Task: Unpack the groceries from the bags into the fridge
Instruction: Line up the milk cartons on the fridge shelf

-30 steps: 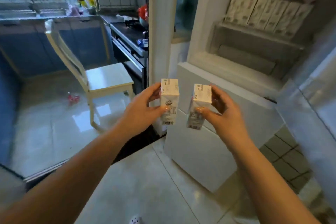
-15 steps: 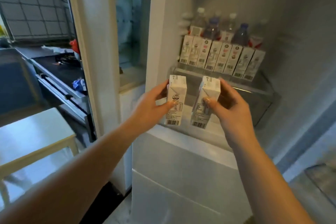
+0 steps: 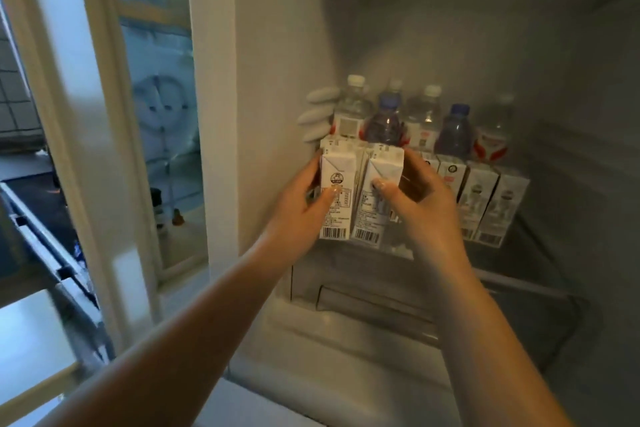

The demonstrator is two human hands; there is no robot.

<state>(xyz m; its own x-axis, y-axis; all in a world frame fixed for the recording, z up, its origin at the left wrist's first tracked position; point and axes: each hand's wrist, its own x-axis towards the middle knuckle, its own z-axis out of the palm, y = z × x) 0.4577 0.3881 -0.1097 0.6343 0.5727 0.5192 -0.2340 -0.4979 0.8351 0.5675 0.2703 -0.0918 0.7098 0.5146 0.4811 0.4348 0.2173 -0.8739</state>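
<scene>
Gripping left carton (image 3: 337, 196) in left hand (image 3: 301, 211), right carton (image 3: 379, 194) in right hand (image 3: 420, 208)

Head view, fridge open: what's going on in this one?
A person is loading small drink cartons into the fridge. The left hand grips one carton and the right hand grips a second carton, both upright and side by side at the left end of a shelf. A row of matching cartons already stands there, with water bottles behind. Neither carton has been let go yet.
</scene>
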